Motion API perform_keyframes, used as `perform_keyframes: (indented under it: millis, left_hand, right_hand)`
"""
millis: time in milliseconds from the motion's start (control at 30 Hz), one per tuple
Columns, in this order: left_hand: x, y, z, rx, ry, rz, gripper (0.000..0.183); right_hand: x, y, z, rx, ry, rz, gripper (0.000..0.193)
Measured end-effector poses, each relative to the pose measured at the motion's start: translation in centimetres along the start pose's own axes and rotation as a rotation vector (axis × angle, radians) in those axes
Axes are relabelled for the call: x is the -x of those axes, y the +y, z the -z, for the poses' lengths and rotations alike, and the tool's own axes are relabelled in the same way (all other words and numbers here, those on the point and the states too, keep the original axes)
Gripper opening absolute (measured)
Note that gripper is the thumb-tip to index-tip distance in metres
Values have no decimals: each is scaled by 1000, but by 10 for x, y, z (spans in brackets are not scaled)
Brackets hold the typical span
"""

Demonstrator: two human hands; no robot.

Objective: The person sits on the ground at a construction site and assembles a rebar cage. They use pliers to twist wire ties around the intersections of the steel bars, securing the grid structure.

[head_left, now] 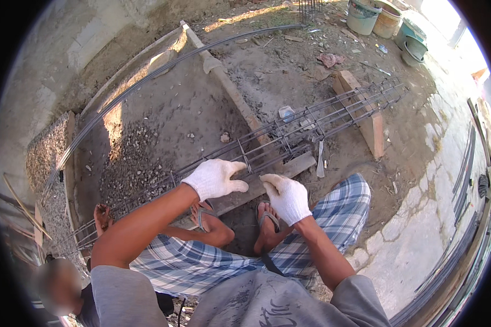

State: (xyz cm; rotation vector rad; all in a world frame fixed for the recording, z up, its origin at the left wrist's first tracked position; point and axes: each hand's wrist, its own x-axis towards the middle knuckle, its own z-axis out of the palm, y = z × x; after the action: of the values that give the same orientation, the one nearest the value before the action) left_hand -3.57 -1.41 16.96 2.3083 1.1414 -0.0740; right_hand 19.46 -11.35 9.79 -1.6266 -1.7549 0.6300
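Gloved left hand [214, 179] and right hand [287, 197] pinch the rebar cage [289, 136] at a stirrup, apparently tying; fingers half-curled, next twist needs steadiness.

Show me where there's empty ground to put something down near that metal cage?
Bare dirt lies beyond the rebar cage, between the long curved bar and the wooden plank. It is crowded under the left hand and right hand, by the feet.

Bare dirt [191, 109] lies open beyond the rebar cage [289, 133]; a plank [229, 87] runs under it, a wood block [363, 117] props its far end, feet [267, 223] crowd the near side
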Motion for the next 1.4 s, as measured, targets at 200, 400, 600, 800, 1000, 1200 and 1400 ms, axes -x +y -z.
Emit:
perform_keyframes:
  millis: [200,400,600,800,1000,1200,1400]
  left_hand:
    - [-67,-58,-70,200,-63,258,57]
    - [-72,-86,-135,833,159,343,43]
    - [-84,-89,-149,1113,116,348,31]
    - [-84,-93,-134,1163,-82,402,18]
    - [-86,-98,-138,1215,-132,425,20]
    - [-85,-91,-127,971,-157,425,24]
    - [-84,-87,-130,1041,-86,403,21]
  right_hand:
    - [-47,41,38,494,-3,113,18]
    - [-116,3,5,936,-322,441,19]
    - [-140,10,-54,1130,-500,676,19]
    - [-145,-6,-72,1072,-647,582,20]
    - [-147,-6,-68,984,-677,355,22]
    - [-102,38,-72,229,-361,-215,32]
    - [-36,76,-124,-636,82,-605,33]
